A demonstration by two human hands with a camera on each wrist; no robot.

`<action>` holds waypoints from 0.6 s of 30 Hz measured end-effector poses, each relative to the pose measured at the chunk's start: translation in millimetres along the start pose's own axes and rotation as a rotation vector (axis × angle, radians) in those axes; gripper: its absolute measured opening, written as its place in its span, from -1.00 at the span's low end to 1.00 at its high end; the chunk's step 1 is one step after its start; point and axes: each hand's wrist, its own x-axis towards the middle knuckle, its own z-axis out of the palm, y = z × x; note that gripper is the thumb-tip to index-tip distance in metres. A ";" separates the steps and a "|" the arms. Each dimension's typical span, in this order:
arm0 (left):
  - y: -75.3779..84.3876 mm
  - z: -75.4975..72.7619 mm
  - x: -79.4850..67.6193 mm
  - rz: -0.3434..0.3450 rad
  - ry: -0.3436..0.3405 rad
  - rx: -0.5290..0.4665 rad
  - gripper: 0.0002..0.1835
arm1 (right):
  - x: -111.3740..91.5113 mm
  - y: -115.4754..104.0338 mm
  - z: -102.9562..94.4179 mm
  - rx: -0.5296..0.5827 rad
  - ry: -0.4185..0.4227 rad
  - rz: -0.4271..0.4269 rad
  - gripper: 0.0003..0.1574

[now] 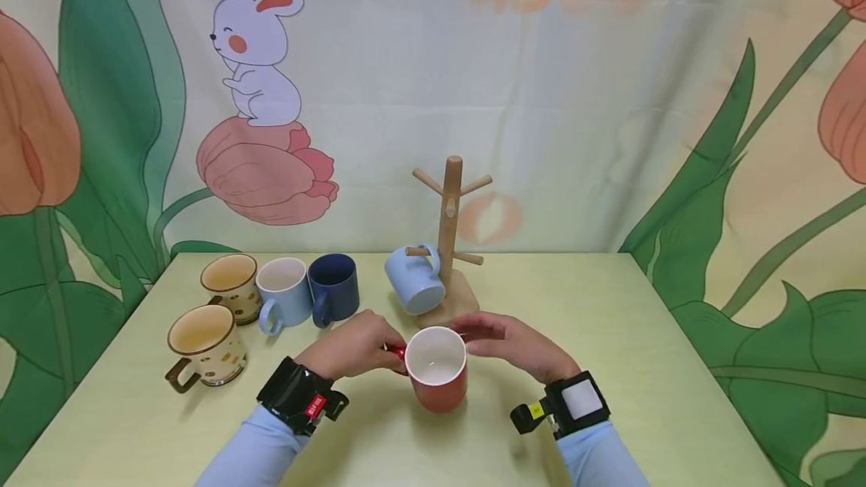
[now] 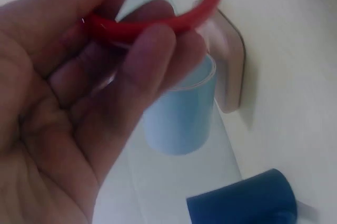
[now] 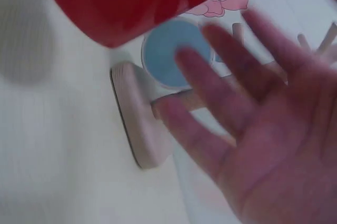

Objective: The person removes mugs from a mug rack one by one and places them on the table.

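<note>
My left hand (image 1: 353,346) pinches the handle (image 2: 202,16) of a red mug (image 1: 441,394) with a white inside. The mug is upright, its mouth facing up, in front of a wooden mug rack (image 1: 449,228). On the mug's other side is my right hand (image 1: 516,341), fingers spread; the right wrist view shows a gap between its palm and the red mug (image 3: 126,2). A light blue mug (image 1: 414,282) hangs tilted by its handle from a low left peg of the rack.
At the left of the table stand a navy mug (image 1: 341,288), another light blue mug (image 1: 289,295) and two cream patterned mugs with brown handles, one behind (image 1: 237,295) and one nearer (image 1: 215,355). A printed curtain (image 1: 568,134) hangs behind the table (image 1: 575,284).
</note>
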 end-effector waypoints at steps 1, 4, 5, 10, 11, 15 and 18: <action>-0.4 0.6 -2.4 -0.034 0.013 0.004 -0.96 | 0.7 0.0 0.2 -0.051 0.074 0.028 -0.40; -0.5 2.4 -9.1 -0.128 0.073 0.013 -0.96 | 1.9 -0.7 2.4 -0.256 0.288 0.138 -0.37; -0.7 2.8 -11.4 -0.150 0.101 0.024 -0.95 | 1.4 -1.8 3.1 -0.355 0.340 0.171 -0.36; -0.4 4.5 -24.0 -0.298 0.240 0.043 -0.90 | -2.7 -7.2 8.4 -0.831 0.460 0.291 -0.22; -0.1 4.9 -26.8 -0.334 0.264 0.044 -0.89 | -3.6 -7.7 9.3 -0.883 0.465 0.310 -0.21; 1.6 5.3 -38.2 -0.503 0.339 0.020 -0.85 | -5.1 -9.1 11.3 -0.961 0.459 0.353 -0.17; 2.0 4.2 -47.1 -0.596 0.386 0.009 -0.80 | -5.8 -9.7 11.1 -0.950 0.457 0.359 -0.17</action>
